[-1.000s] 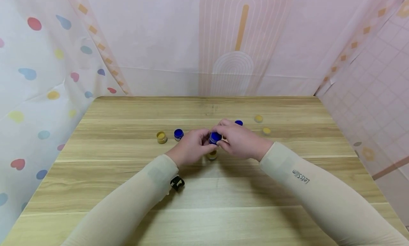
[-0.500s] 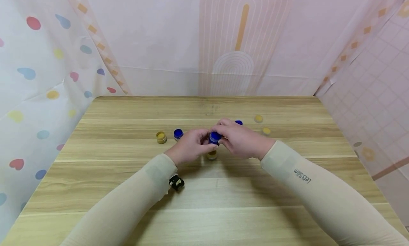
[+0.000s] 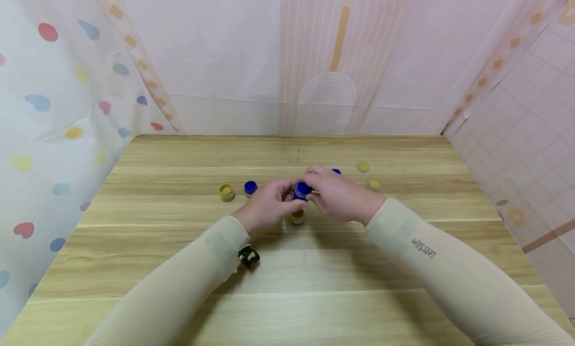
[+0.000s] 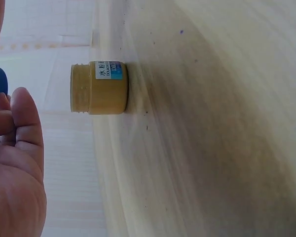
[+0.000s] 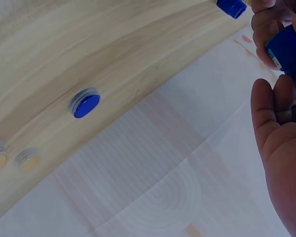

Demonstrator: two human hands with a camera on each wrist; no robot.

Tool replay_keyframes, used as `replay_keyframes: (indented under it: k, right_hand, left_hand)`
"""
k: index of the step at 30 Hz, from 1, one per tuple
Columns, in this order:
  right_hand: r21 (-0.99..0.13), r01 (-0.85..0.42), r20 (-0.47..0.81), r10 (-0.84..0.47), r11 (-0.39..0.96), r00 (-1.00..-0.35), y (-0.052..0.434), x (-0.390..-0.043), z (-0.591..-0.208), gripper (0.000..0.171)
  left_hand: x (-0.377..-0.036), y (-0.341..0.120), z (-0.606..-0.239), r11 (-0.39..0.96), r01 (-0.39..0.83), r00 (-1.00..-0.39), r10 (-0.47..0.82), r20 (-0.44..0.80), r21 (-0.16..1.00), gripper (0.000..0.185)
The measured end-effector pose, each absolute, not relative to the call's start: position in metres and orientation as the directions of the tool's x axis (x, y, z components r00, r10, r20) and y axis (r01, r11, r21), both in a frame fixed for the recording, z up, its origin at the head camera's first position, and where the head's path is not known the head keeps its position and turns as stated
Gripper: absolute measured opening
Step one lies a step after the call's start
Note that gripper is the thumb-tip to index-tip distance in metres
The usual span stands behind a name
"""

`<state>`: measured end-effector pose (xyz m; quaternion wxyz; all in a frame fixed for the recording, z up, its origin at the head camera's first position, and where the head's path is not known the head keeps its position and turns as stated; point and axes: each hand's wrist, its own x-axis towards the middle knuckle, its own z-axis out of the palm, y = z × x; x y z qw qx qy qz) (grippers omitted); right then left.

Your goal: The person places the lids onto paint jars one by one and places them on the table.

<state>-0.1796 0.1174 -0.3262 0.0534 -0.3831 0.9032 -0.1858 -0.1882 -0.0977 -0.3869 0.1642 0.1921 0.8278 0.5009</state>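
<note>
Both forearms angle in to meet mid-table, left hand and right hand with fingers curled, pinching the same little thing between them.

You are looking at a pale wood-grain tabletop with a few small paint pots and caps standing directly on it. To the left of centre an open yellow pot stands just beside a blue-capped pot, and near the middle stands another open yellow pot, its label showing in the left wrist view. Farther back on the right you have a blue cap and two yellow caps, set a little apart.
</note>
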Motion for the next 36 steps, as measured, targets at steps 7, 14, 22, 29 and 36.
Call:
replay_keyframes:
  k: [7, 14, 22, 29, 36]
  right_hand:
    - [-0.344, -0.674, 0.033, -0.709, 0.654, -0.704, 0.116, -0.179, -0.325, 0.036]
    - [-0.349, -0.663, 0.056, -0.691, 0.663, -0.721, 0.116, -0.179, -0.325, 0.032]
    - [-0.398, -0.551, 0.037, -0.587, 0.733, -0.809, 0.116, -0.181, -0.331, 0.042]
    - [-0.431, -0.585, 0.089, -0.613, 0.687, -0.785, 0.123, -0.182, -0.338, 0.059]
    - [-0.413, -0.642, 0.143, -0.650, 0.646, -0.746, 0.122, -0.182, -0.341, 0.029]
  left_hand:
    - [-0.188, -0.095, -0.387, 0.415, 0.171, -0.878, 0.475, -0.053, 0.894, 0.035]
    - [-0.188, -0.094, -0.386, 0.427, 0.193, -0.888, 0.458, -0.027, 0.883, 0.030]
    - [-0.187, -0.094, -0.384, 0.488, 0.217, -0.901, 0.433, -0.019, 0.846, 0.026]
    - [-0.190, -0.095, -0.386, 0.536, 0.246, -0.899, 0.437, -0.016, 0.808, 0.023]
    - [-0.189, -0.094, -0.386, 0.551, 0.256, -0.901, 0.434, -0.011, 0.794, 0.022]
